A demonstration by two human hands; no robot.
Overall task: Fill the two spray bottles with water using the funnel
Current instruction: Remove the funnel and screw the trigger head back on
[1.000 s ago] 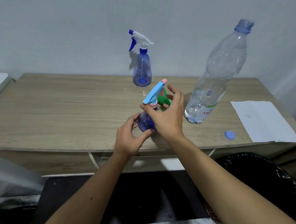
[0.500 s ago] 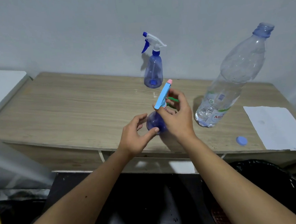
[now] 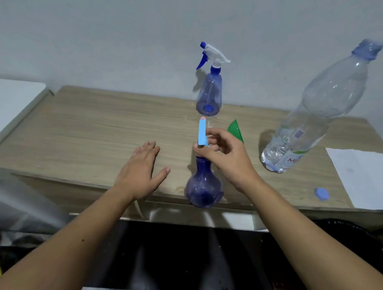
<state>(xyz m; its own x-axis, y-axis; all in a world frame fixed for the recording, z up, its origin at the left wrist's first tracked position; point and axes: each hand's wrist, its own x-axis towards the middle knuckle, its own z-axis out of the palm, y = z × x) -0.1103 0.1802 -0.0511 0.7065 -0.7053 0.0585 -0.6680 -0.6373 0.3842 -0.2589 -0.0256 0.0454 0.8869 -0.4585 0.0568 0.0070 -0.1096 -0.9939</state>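
Note:
A round blue spray bottle [image 3: 203, 189] stands near the table's front edge, topped by a light blue spray head [image 3: 202, 132]. My right hand [image 3: 227, 158] pinches that spray head at the bottle's neck. My left hand [image 3: 141, 171] lies flat and open on the wood to the bottle's left, apart from it. A green funnel [image 3: 235, 130] lies just behind my right hand. A second blue spray bottle [image 3: 209, 91] with a white and blue trigger stands at the back by the wall. A large clear water bottle [image 3: 315, 118], uncapped, stands at the right.
The wooden table [image 3: 83, 134] runs up to a grey wall. A blue bottle cap [image 3: 321, 194] and a white sheet of paper [image 3: 367, 177] lie at the front right. A black bin [image 3: 364, 257] sits below the table's right end.
My left hand has let go of the round bottle and moved left, flat onto the table. My right hand stays on the spray head, which now points straight away from me.

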